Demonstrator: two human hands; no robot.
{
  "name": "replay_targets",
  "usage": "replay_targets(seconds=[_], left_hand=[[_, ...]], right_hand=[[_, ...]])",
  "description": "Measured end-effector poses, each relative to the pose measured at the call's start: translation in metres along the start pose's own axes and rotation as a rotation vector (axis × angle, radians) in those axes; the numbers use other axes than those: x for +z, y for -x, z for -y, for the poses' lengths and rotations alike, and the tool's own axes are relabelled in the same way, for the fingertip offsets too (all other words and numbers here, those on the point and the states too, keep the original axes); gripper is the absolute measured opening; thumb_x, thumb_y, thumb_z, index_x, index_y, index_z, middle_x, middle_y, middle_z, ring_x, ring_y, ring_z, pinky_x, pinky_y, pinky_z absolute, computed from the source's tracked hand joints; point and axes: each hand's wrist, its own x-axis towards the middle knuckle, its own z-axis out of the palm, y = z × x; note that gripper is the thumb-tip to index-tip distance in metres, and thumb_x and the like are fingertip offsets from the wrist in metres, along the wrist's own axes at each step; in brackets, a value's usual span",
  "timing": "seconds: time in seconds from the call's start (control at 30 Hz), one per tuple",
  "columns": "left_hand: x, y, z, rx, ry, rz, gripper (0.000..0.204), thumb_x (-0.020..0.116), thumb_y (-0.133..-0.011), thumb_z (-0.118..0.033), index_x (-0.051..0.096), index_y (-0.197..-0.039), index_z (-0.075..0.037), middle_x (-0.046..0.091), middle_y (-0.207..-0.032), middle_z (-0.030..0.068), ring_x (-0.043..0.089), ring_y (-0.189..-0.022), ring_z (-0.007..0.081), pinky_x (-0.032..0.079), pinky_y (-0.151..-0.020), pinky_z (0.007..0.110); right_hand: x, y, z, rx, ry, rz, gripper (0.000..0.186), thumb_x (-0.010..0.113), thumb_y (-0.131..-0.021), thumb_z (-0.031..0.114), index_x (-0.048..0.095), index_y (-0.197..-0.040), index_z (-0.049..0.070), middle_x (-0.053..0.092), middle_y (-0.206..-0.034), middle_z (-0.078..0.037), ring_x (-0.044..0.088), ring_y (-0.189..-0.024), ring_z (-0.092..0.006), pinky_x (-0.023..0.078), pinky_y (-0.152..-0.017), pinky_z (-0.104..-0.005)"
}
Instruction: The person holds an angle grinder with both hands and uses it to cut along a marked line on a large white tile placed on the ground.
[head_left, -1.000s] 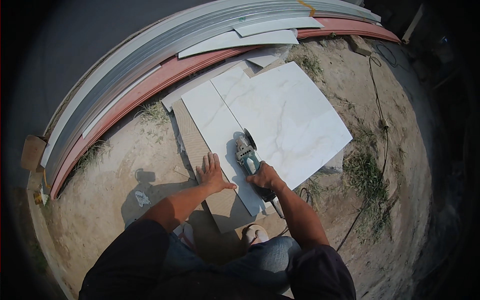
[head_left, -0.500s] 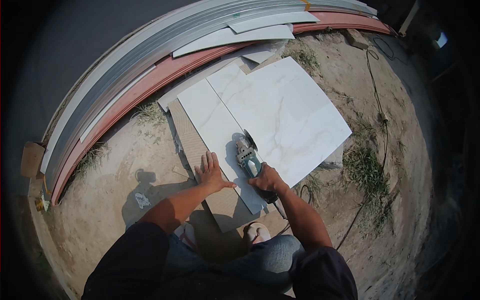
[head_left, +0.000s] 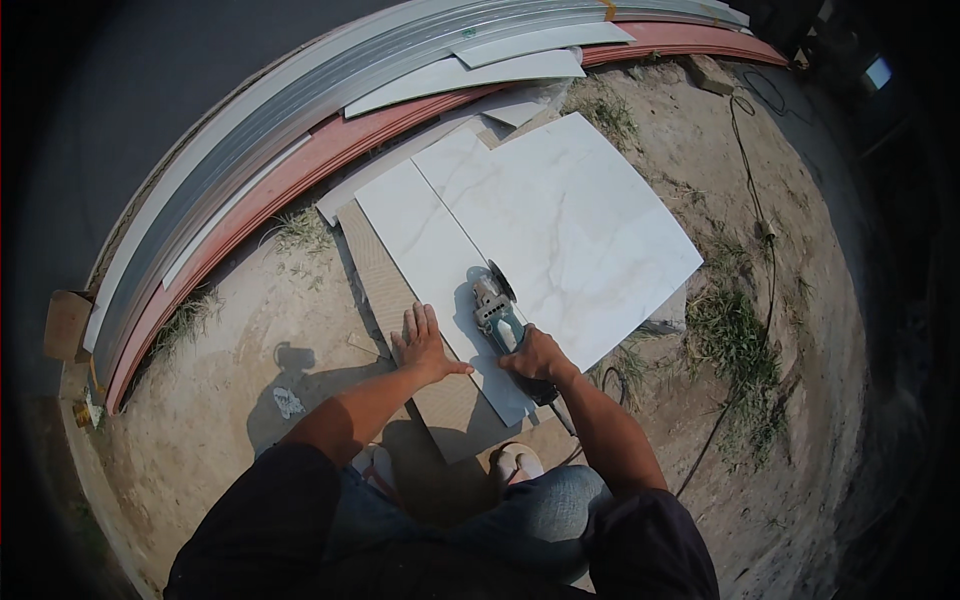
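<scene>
My right hand point(head_left: 538, 357) grips a teal and grey angle grinder point(head_left: 496, 312) by its body. Its thin dark disc point(head_left: 503, 280) stands on edge along a straight dark line running lengthwise through a white marbled tile point(head_left: 600, 220). Left of that line lies a narrower strip point(head_left: 412, 215) of the tile. Fingers spread, my left hand point(head_left: 424, 350) presses flat across the strip's left edge and the tan ridged panel point(head_left: 375, 280) underneath. Whether the line cuts right through near the disc cannot be made out.
Long white, grey and red panels point(head_left: 240, 225) are stacked along the far left side. A black cord point(head_left: 762, 215) crosses the sandy ground at right, near grass tufts point(head_left: 735, 335). My sandalled feet point(head_left: 518, 463) are close to the panel's near end. A small cardboard box point(head_left: 66, 325) sits far left.
The view has shifted very slightly. Both hands, the grinder and the tile keep practically the same positions.
</scene>
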Motion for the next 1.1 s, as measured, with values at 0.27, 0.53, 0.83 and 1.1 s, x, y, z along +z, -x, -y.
replay_targets(seconds=[0.27, 0.53, 0.83, 1.1], left_hand=[[0.003, -0.002, 0.002, 0.004, 0.003, 0.005, 0.156, 0.08, -0.052, -0.075, -0.014, -0.154, -0.003, -0.014, -0.162, 0.0187, -0.012, -0.15, 0.0366, 0.007, -0.113, 0.069], [0.003, -0.002, 0.003, 0.003, -0.003, 0.018, 0.156, 0.079, -0.052, -0.076, -0.014, -0.154, -0.003, -0.014, -0.162, 0.0185, -0.013, -0.15, 0.0364, 0.007, -0.114, 0.068], [-0.005, 0.004, -0.004, -0.003, 0.0, 0.007, 0.155, 0.08, -0.052, -0.075, -0.012, -0.154, -0.003, -0.013, -0.163, 0.0192, -0.011, -0.15, 0.0362, 0.009, -0.114, 0.068], [-0.003, 0.004, -0.001, 0.0, 0.007, -0.004, 0.153, 0.08, -0.055, -0.073, -0.01, -0.154, -0.001, -0.012, -0.162, 0.0204, -0.011, -0.15, 0.0365, 0.01, -0.113, 0.069]], right_hand=[[0.005, 0.001, -0.007, -0.014, 0.01, -0.004, 0.09, 0.078, -0.067, 0.05, 0.05, -0.119, -0.018, 0.064, -0.108, -0.034, 0.066, -0.103, -0.0424, 0.053, -0.088, -0.0418], [0.006, 0.011, -0.011, -0.011, 0.044, -0.002, 0.084, 0.077, -0.071, 0.044, 0.045, -0.121, -0.016, 0.064, -0.108, -0.034, 0.066, -0.103, -0.0434, 0.054, -0.088, -0.0421], [0.004, 0.009, -0.009, 0.022, 0.044, 0.009, 0.083, 0.078, -0.071, 0.043, 0.047, -0.122, -0.015, 0.064, -0.11, -0.033, 0.065, -0.105, -0.0427, 0.053, -0.091, -0.0423], [0.004, 0.015, -0.012, 0.033, 0.051, 0.022, 0.084, 0.078, -0.071, 0.043, 0.046, -0.123, -0.015, 0.064, -0.111, -0.033, 0.065, -0.105, -0.0426, 0.053, -0.091, -0.0421]])
